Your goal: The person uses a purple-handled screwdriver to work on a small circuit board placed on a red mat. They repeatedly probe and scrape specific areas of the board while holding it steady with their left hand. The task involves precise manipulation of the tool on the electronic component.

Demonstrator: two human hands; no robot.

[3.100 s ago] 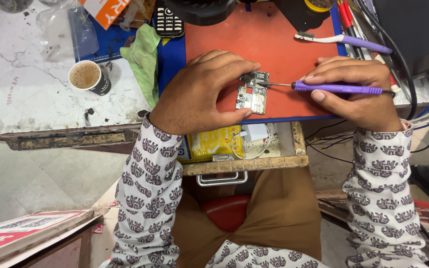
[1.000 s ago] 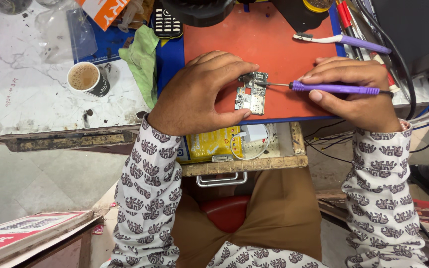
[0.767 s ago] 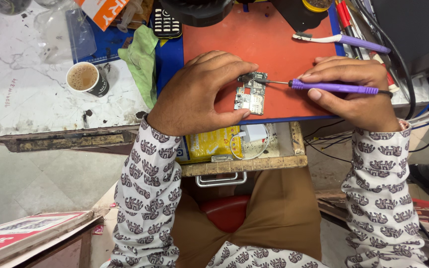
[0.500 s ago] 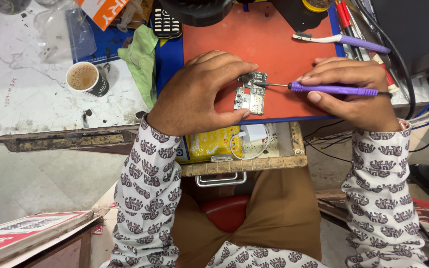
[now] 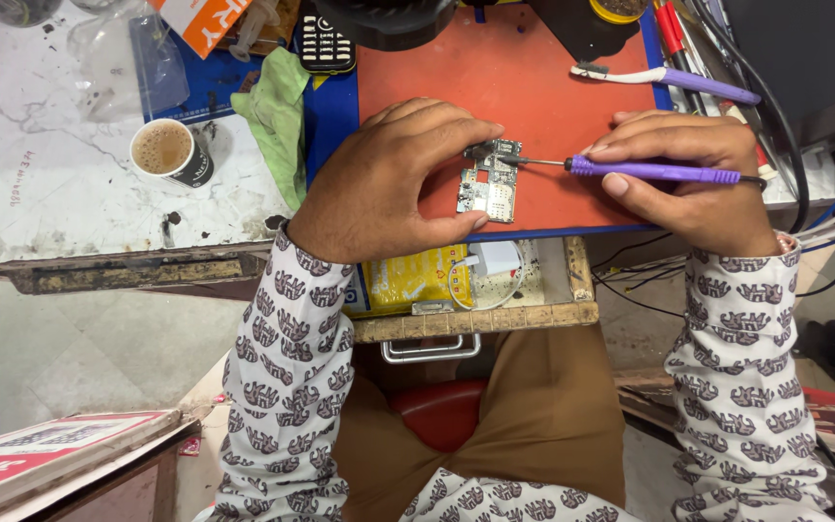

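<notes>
Toward the worktop's left edge a paper cup [image 5: 163,151] of frothy drink stands beside a crumpled green cloth [image 5: 277,111]. On the red mat [image 5: 533,87], near its front edge, the left hand [image 5: 388,184] lies curled, fingertips pinning the small circuit board [image 5: 490,181] (long axis front to back). Just right of it, the right hand [image 5: 703,184] is closed around a purple soldering iron [image 5: 654,173], which lies left-right, tip touching the board's far end. A second purple tool [image 5: 669,82] rests by the mat's far right corner.

One circuit board [image 5: 488,181], two purple tools [image 5: 654,173], one cup [image 5: 168,153]
</notes>
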